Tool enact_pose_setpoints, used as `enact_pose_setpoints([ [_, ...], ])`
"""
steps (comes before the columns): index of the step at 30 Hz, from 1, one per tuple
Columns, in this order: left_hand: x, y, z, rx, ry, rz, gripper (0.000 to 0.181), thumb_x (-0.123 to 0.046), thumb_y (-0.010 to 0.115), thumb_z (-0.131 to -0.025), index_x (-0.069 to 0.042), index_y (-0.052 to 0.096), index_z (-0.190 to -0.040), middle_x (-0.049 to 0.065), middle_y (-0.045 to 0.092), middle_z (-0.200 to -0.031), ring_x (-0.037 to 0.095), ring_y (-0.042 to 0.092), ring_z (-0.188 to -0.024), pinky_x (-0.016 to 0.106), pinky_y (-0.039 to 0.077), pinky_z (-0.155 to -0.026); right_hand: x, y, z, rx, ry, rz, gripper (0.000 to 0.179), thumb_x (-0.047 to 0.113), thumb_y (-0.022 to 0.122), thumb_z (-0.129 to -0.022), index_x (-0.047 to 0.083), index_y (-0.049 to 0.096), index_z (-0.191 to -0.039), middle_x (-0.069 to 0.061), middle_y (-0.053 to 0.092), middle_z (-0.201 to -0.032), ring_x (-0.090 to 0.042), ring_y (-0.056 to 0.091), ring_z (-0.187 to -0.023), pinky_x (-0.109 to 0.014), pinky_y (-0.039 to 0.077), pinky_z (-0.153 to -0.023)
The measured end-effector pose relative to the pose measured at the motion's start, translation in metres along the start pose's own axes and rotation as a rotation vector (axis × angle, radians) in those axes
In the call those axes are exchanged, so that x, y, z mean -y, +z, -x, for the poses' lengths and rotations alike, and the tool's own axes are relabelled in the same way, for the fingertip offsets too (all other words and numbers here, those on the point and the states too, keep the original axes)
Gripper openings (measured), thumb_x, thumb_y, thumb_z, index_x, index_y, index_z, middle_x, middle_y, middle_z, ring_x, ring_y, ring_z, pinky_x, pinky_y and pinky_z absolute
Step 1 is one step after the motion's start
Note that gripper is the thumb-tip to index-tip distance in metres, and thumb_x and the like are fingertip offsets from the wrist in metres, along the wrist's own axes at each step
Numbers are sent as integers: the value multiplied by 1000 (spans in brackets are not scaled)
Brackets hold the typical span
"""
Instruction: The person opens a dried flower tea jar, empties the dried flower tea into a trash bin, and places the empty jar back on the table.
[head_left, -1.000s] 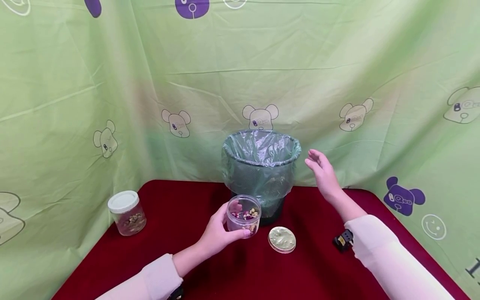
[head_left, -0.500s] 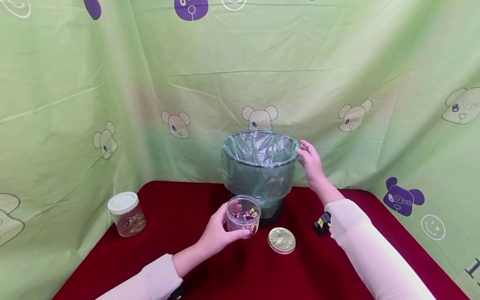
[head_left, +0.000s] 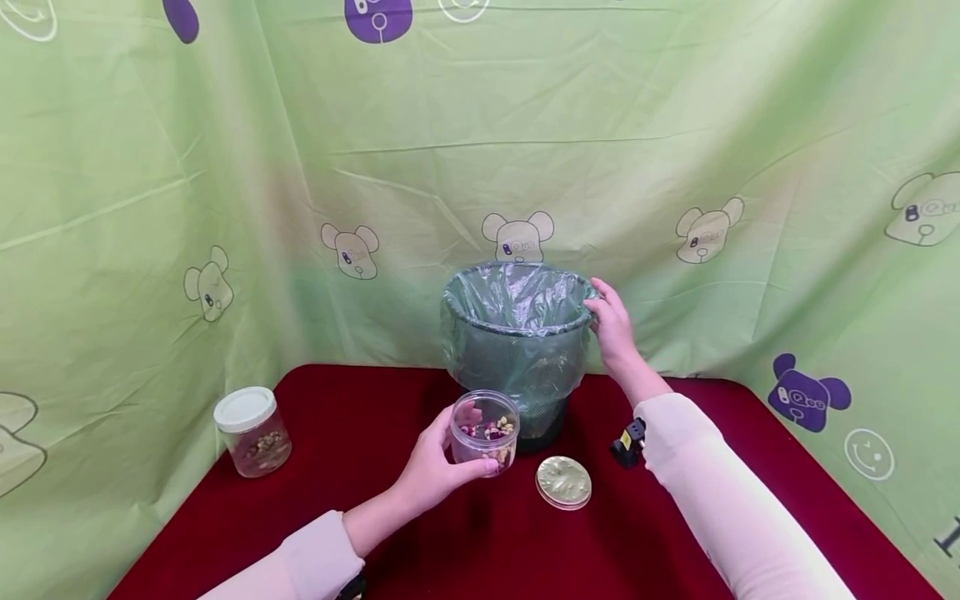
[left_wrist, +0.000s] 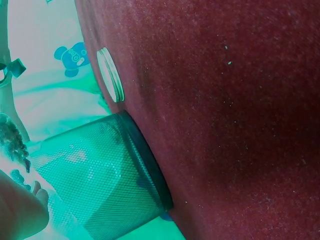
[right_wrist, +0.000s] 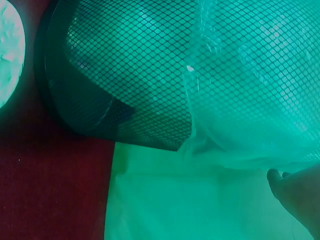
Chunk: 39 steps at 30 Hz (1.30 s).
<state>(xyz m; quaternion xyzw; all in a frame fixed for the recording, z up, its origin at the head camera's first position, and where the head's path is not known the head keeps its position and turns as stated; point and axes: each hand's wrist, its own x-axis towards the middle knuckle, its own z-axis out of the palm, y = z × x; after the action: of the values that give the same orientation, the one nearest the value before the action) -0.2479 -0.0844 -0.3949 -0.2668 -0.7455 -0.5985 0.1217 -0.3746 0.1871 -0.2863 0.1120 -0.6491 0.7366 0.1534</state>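
Observation:
In the head view, my left hand [head_left: 438, 462] holds a clear plastic jar [head_left: 486, 446] without its lid, fingers and thumb around its side. Dried rosebuds and pale yellow bits [head_left: 498, 427] lie inside. Behind it stands a mesh trash can [head_left: 543, 414] lined with a translucent green bag [head_left: 517, 354] folded over its rim. My right hand [head_left: 613, 329] grips the can's rim on the right side through the bag. Part of the left hand [left_wrist: 22, 207] and the jar's contents [left_wrist: 12, 145] show at the edge of the left wrist view.
A round gold-coloured lid [head_left: 564, 482] lies on the dark red tablecloth [head_left: 360, 433] in front of the can. At the table's left edge stands another clear jar [head_left: 260, 446] with a white lid and dried contents. Green printed curtain [head_left: 375, 183] hangs close behind the table.
My right hand has moved left from beside the trash can and taken hold of its rim. The left hand keeps the jar in almost the same place.

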Motion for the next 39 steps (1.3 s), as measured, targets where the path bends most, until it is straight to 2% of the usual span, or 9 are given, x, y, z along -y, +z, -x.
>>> enact_pose_setpoints([
  [6,1,-1,2,-4,-3,5,72,-15,85,-74,-6,49,-136,11,60,-126,25,54,-119,41,40,-104,-5,4,1,-13,-13,-22,55,5,34,-95,-2,29,-149,-19,36,-147,-17,46,-111,-19,38,-87],
  [13,1,-7,0,-28,20,14,69,-13,84,-75,-5,50,-135,13,60,-125,27,55,-118,40,41,-103,-9,6,1,-57,-30,-7,54,7,34,-94,-1,32,-146,-19,40,-139,-12,46,-98,-18,37,-80],
  [22,-5,-19,-8,-56,49,3,69,-9,83,-74,-2,50,-135,17,60,-124,29,55,-117,31,43,-99,-16,11,-2,-116,-79,-13,54,6,33,-90,-3,35,-143,-17,39,-142,-22,43,-116,-26,34,-97],
  [28,-11,-33,-18,-82,72,3,68,-6,81,-75,-1,49,-135,18,59,-125,30,55,-117,28,43,-98,-12,13,2,-120,-97,-11,53,6,33,-90,-5,35,-141,-19,39,-141,-25,42,-117,-28,34,-97],
  [34,-23,-51,-30,-107,88,-9,70,-4,80,-75,1,46,-136,20,57,-127,29,53,-119,26,42,-98,-13,13,0,-115,-87,-3,52,7,32,-92,-4,34,-143,-19,38,-143,-27,41,-120,-27,33,-98],
  [39,-33,-66,-40,-137,96,-15,67,-3,79,-76,-1,47,-135,19,57,-126,28,54,-118,23,42,-97,-18,12,-4,-123,-94,22,52,8,33,-91,-3,35,-143,-17,40,-142,-25,42,-119,-26,34,-97],
])
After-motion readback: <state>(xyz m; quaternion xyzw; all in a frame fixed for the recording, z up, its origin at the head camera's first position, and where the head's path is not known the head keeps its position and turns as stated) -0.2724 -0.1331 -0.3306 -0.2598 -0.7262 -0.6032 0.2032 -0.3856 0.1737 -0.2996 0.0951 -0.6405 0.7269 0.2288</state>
